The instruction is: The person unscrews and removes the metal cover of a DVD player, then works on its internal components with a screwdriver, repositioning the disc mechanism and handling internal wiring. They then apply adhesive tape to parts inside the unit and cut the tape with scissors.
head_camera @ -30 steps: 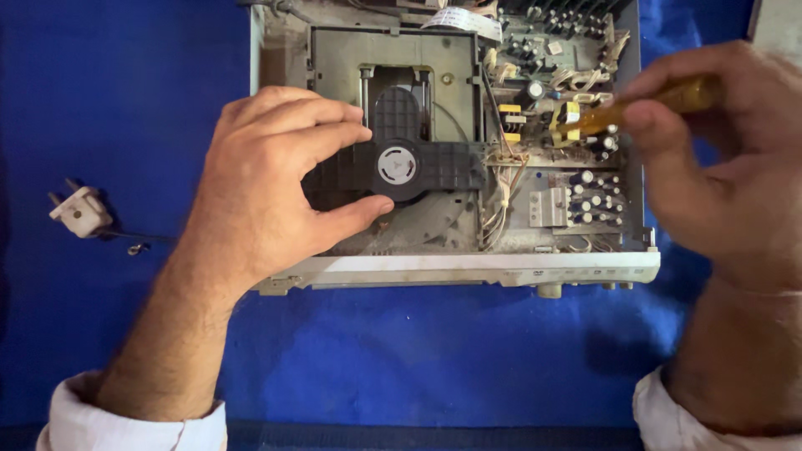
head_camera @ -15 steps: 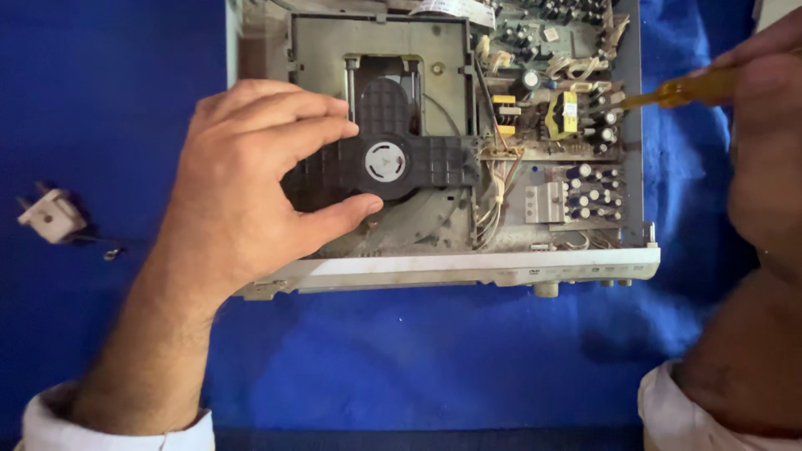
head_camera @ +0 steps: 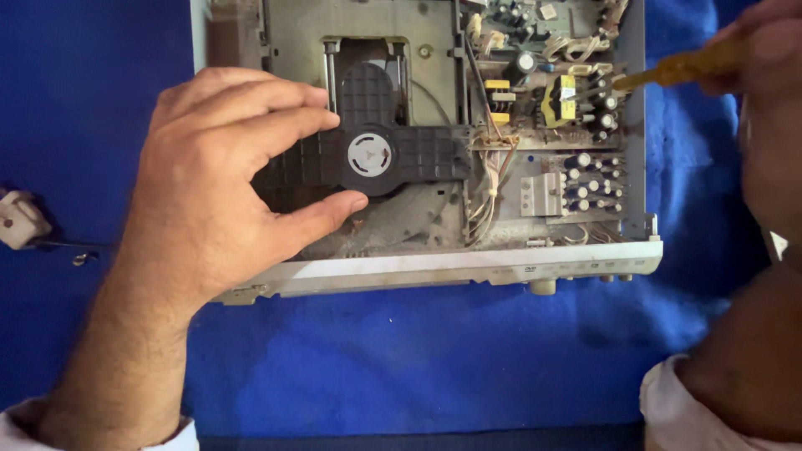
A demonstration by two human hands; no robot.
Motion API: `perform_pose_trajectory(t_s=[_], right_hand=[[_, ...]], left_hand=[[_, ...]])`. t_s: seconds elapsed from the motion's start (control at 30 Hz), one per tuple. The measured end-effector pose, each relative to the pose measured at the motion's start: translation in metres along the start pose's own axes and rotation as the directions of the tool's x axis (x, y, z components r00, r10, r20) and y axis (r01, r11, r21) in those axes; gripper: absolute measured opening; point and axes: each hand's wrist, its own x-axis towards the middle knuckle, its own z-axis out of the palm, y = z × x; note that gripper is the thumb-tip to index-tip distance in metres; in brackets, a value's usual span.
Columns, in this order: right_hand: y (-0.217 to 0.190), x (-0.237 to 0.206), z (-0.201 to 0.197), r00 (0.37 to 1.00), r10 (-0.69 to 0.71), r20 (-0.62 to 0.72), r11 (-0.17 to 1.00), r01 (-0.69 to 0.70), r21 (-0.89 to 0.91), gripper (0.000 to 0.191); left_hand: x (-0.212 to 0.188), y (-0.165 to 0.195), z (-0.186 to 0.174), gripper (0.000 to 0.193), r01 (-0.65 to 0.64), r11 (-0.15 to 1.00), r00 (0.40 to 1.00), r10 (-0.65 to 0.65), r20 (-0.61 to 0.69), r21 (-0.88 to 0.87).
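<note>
Blue cloth (head_camera: 434,367) covers the tabletop, where the black clamp (head_camera: 372,155) inside the open player (head_camera: 434,267) stays pinched by left hand (head_camera: 225,184) fingers, while the yellow screwdriver (head_camera: 681,67), gripped by the right hand (head_camera: 773,75), has been pulled back toward the edge.

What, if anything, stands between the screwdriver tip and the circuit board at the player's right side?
Nothing visible does. The right hand holds the yellow-handled screwdriver with its tip right at the circuit board; only the board's own parts surround it.
</note>
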Motion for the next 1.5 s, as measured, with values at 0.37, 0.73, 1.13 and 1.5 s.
perform_pose_trajectory(t_s=[0.37,0.73,1.13,1.5], right_hand=[[0.003,0.0,-0.007,1.0,0.001,0.007,0.999,-0.001,-0.033,0.016],[0.011,-0.001,-0.006,0.999,0.013,0.038,0.998,-0.01,-0.069,0.016],[-0.017,0.001,-0.009,0.998,0.034,0.058,0.995,-0.029,-0.096,0.021],[0.0,-0.012,-0.018,0.989,0.108,0.103,0.994,-0.105,-0.029,0.015]], left_hand=[[-0.001,0.002,0.0,0.054,0.0,1.0,1.0,0.0,0.003,0.007],[0.0,0.003,0.001,0.054,0.021,1.0,1.0,-0.022,0.014,0.013],[0.001,0.006,0.001,0.055,0.01,0.999,1.0,-0.011,0.018,0.047],[0.001,0.007,0.001,0.054,0.011,0.999,1.0,-0.011,0.014,0.04]])
